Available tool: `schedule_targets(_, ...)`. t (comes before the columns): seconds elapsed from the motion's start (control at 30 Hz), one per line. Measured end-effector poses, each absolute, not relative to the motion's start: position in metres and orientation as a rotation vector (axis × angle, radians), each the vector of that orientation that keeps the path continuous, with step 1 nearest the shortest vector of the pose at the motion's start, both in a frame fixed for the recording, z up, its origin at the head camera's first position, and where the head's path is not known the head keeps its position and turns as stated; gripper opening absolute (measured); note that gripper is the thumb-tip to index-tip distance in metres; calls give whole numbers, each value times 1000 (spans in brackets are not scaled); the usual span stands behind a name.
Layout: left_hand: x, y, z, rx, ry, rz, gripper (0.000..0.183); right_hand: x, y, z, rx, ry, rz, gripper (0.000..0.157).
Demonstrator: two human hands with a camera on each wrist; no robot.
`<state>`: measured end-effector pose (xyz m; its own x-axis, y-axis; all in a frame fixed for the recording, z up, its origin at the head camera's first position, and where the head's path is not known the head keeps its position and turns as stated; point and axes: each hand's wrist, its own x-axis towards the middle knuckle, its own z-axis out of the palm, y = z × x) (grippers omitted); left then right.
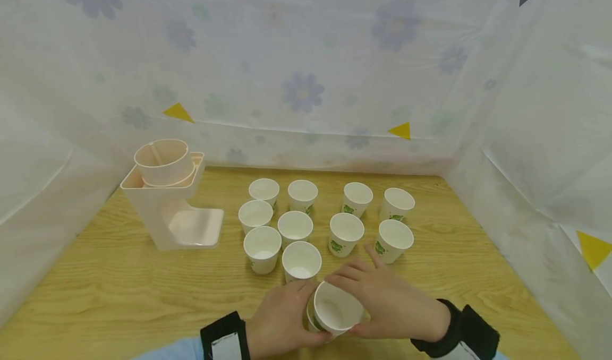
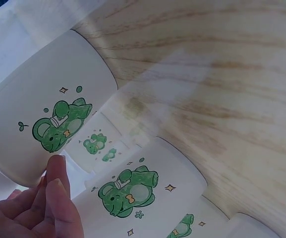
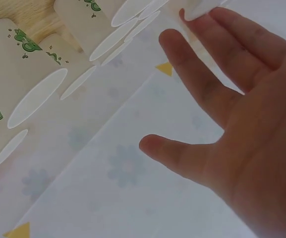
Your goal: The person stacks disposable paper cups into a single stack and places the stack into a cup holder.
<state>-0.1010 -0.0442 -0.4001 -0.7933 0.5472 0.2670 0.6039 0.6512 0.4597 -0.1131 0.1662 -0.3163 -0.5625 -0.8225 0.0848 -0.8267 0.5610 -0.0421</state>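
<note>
At the front middle of the table, both hands are on a white paper cup point(image 1: 338, 306). Another cup edge shows just under its left side, so the two look nested. My left hand point(image 1: 282, 317) grips from the left, thumb at the near side. My right hand point(image 1: 389, 299) holds the rim from the right, with thumb near and fingers across the far edge; one finger sticks out. In the left wrist view, fingertips point(image 2: 57, 168) press the cup point(image 2: 19, 109), which bears a green bear print. The right wrist view shows the right hand's other fingers point(image 3: 197, 74) spread.
Several upright paper cups stand in rows behind the hands, in a left group point(image 1: 295, 225) and a right group point(image 1: 346, 230). A cream dispenser-like stand point(image 1: 160, 211) with a round container on top is at the left. White patterned sheeting point(image 1: 306, 57) encloses the table point(image 1: 143, 296).
</note>
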Motion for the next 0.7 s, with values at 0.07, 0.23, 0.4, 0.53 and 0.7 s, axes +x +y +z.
schedule_targets(0.07, -101, -44, -400, -961, -2754, -820, 66, -114, 166, -317, 1459, -2717, 108, 72)
schedule_targets(0.23, -99, -44, -400, -953, -2729, -814, 66, -115, 166, -320, 1508, -2698, 118, 73)
schedule_targets(0.4, -98, -44, -401, -939, -2715, -805, 66, -116, 165, -323, 1549, -2727, 116, 78)
schedule_targets(0.53, -98, -43, -401, -938, -2719, -800, 67, -117, 165, -326, 1578, -2727, 136, 78)
schedule_targets(0.7, -99, -43, -401, -939, -2725, -808, 67, -119, 166, -329, 1604, -2689, 177, 74)
